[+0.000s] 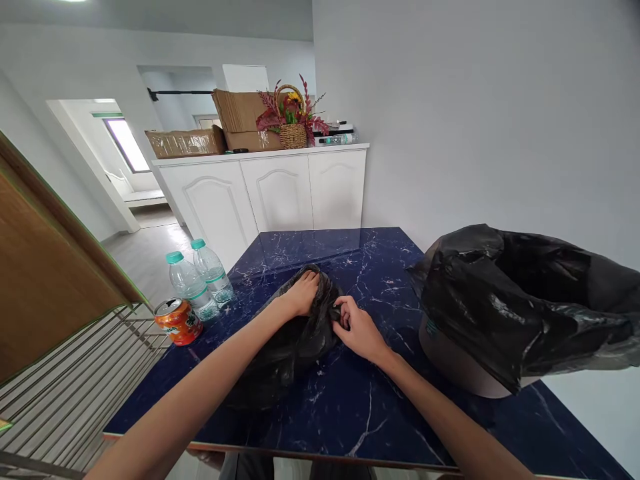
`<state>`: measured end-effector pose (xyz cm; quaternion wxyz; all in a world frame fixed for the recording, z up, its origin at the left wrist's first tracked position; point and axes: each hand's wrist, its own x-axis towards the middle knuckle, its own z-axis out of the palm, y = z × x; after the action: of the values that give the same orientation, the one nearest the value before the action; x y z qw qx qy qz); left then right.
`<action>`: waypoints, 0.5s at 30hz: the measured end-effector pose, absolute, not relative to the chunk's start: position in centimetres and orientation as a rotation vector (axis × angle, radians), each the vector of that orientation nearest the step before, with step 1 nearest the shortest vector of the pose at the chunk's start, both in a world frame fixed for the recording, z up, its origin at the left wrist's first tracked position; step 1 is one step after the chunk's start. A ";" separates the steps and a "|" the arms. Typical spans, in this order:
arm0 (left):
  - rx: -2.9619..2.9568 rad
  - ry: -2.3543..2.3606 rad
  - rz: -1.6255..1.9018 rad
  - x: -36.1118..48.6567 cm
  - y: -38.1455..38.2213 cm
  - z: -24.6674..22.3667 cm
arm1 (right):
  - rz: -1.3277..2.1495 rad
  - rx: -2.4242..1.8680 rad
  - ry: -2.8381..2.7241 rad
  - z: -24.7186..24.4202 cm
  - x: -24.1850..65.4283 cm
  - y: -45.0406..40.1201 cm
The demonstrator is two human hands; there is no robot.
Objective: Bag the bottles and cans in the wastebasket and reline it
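The right hand (357, 327) pinches an edge of the black plastic bag (295, 353) between thumb and bent fingers. The left hand (304, 295) is set into the gathered folds at the bag's upper end; its fingertips are hidden, so whether it grips the film or only presses on it cannot be told. The bag lies slack on the near-middle part of the dark blue marble-patterned table (370, 413), partly beneath the left forearm. Caution: the film appears thin; pulling the hands apart with force could tear it at the pinch. The right hand's hold takes in only a small fold, so a sharp tug could slip it free. To the left, near the table's edge, stand an orange soda can (179, 323) and, behind it, two clear bottles with teal caps (197, 280); an outward swing of the left elbow, or a drag on the bag, could topple them toward the wire rack (85, 393). To the right stands a bin (465, 377) with a loose black liner (475, 313) overhanging its rim; the right forearm, if moved outward, could snag the liner and shift the bin.
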<state>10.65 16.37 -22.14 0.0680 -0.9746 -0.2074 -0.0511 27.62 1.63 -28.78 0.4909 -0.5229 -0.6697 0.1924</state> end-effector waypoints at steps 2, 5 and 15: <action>-2.977 -0.660 -0.142 10.2 16.2 -21.6 | 0.433 -1.316 -1.592 -29.2 27.9 2.0; -3.046 -0.730 -0.152 8.5 15.4 -19.9 | 0.368 -1.395 -1.480 -29.7 28.7 2.4; -3.231 -1.251 -0.691 -1.8 4.0 -9.6 | 0.291 -1.466 -1.272 -30.6 29.8 2.8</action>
<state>-1.81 4.05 -9.62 -0.1944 -0.8971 -0.3473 -0.1920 29.78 2.81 -30.65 0.5557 -0.6210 -0.5388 0.1234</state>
